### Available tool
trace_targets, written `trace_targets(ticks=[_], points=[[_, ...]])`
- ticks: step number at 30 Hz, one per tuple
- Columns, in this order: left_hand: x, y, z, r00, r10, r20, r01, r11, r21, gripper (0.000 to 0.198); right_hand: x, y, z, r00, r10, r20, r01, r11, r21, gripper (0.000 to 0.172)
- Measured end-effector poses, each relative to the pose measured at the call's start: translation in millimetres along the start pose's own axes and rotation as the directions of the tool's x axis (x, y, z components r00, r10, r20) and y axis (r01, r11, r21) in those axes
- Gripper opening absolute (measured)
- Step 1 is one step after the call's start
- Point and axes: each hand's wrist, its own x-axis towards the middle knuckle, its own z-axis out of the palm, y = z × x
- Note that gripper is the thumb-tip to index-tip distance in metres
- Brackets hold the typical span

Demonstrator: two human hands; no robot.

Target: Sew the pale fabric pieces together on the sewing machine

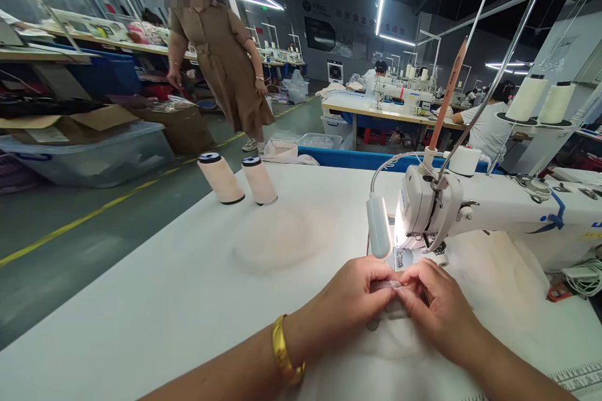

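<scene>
Both of my hands are together just in front of the needle area of a white sewing machine (423, 207). My left hand (360, 291), with a gold bangle at the wrist, pinches a small piece of thin whitish fabric (383, 286). The fingers of my right hand (435, 304) are closed on the same piece from the other side, their tips meeting the left ones. Much of the piece is hidden by my fingers. A lit lamp (379, 225) on a bendy neck shines beside the needle. Sheer pale fabric (503, 276) lies under the machine arm.
Two cream thread cones (221, 178) stand at the table's far left edge. A pencil (449, 94) points up from the machine head. A ruler scale (578, 379) marks the near right. Beyond the table, a person in a brown dress (219, 56) stands in the aisle.
</scene>
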Motion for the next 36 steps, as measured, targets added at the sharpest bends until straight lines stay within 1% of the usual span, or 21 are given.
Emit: trace_targets(ticks=[4,6,9,12,16,20,24,31,36], points=[[3,-6,1.2,0.995,-0.096,-0.017,0.093,0.989,-0.115,0.031,0,-1,0,1.000,0.000,-0.017,-0.001,1.000,-0.015,0.011],[4,-9,1.4,0.994,-0.104,-0.016,0.101,0.984,-0.147,0.033,0,-3,-1,1.000,0.017,-0.010,-0.017,1.000,-0.010,0.010],[4,-10,1.7,0.997,-0.067,-0.023,0.064,0.990,-0.124,0.029,1,-6,-3,0.999,0.049,0.009,-0.049,0.999,0.020,0.010],[2,-5,1.9,0.999,-0.027,-0.022,0.025,0.997,-0.079,0.028,0,-7,-3,0.998,0.059,0.007,-0.059,0.998,0.036,0.013],[1,1,2.9,0.999,0.037,-0.031,-0.037,0.999,-0.009,0.035,-1,-6,-3,0.999,0.042,-0.021,-0.041,0.999,0.007,0.012],[0,1,4.7,0.995,0.092,-0.029,-0.091,0.995,0.039,0.033,-1,-6,-1,0.999,0.014,-0.032,-0.015,1.000,-0.019,0.012],[0,1,5.1,0.993,0.110,-0.045,-0.107,0.992,0.068,0.035,0,-5,-1,0.998,0.001,-0.056,-0.002,1.000,-0.009,0.011],[0,-2,5.9,0.987,0.149,-0.065,-0.143,0.986,0.087,0.033,1,-6,0,0.995,0.096,-0.016,-0.095,0.995,0.039,0.010],[-1,-1,8.1,0.980,0.177,-0.087,-0.169,0.981,0.095,0.031,1,-7,-1,0.992,0.122,0.002,-0.122,0.988,0.091,0.011]])
